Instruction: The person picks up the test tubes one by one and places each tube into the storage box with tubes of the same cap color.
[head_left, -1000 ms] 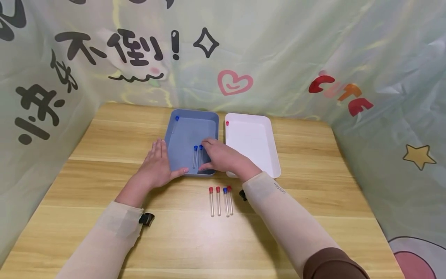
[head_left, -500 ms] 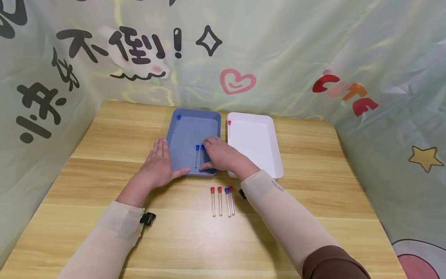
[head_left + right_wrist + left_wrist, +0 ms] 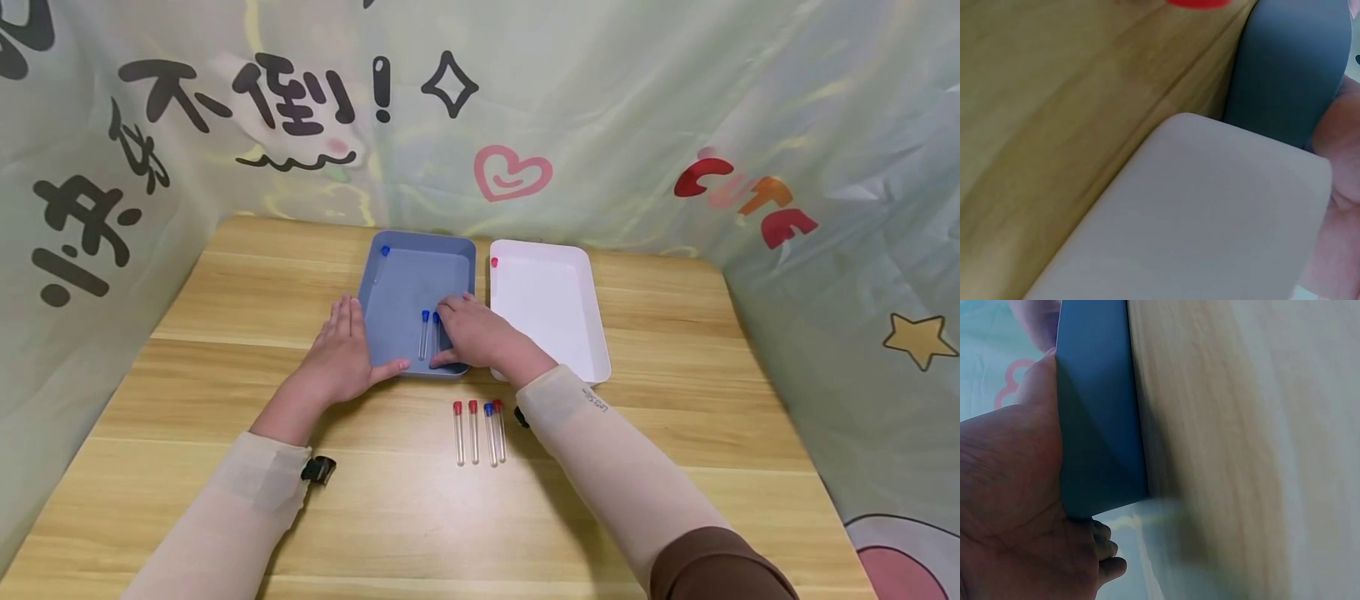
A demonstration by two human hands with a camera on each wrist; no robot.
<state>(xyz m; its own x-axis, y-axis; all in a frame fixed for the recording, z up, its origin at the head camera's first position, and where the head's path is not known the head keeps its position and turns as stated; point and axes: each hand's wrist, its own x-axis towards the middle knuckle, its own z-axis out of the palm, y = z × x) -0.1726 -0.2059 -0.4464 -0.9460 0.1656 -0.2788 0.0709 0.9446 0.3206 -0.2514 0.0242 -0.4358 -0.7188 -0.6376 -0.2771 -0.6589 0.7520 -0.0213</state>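
Note:
My left hand (image 3: pixel 341 354) lies with straight fingers along the left side of the blue-grey tray (image 3: pixel 397 283), its thumb at the front rim. Inside that tray, near the front, two blue-capped test tubes lie side by side. The left tube (image 3: pixel 423 336) lies free. My right hand (image 3: pixel 476 333) reaches over the tray's right rim and holds the right tube (image 3: pixel 437 329) lengthwise, fingers by the cap and thumb by the bottom end; the exact contact is partly hidden. Another blue cap (image 3: pixel 385 250) shows in the tray's far left corner.
A white tray (image 3: pixel 551 308) stands right of the blue-grey one, under my right wrist, with a red cap (image 3: pixel 494 262) in its far left corner. In front on the wooden table (image 3: pixel 405 517) lie several test tubes: red-capped ones (image 3: pixel 474 433) and a blue-capped one (image 3: pixel 491 435).
Both hands and the tubes stay where they were. The whole head view has shifted slightly since the earliest frame.

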